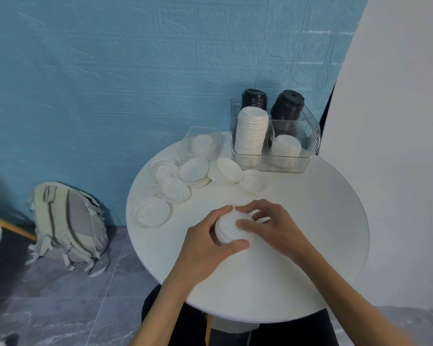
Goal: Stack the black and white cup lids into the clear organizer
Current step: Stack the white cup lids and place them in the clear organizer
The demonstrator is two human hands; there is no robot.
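From the head view, both hands are busy at the near middle of the round white table (310,245). The left hand (205,248) wraps its fingers and thumb round a short stack of white lids (229,227), and the right hand (268,224) pinches the same stack from the other side, a fingertip resting on top. It looks like a gathering step: squaring up a handful before it goes away.

The clear organizer (310,136) stands at the far right of the table, close to the white wall panel (398,146). Its front left slot holds a tall white column (251,132), the front right a low white pile (286,146), and two black stacks (288,104) fill the back. The next move, I'd judge, is carrying this handful across and lowering it onto the low pile, kept level so it nests.

More loose white lids (175,182) lie scattered at the far left, some near the table's edge. The stretch between hands and organizer is open. A backpack (68,226) sits on the floor, well clear.
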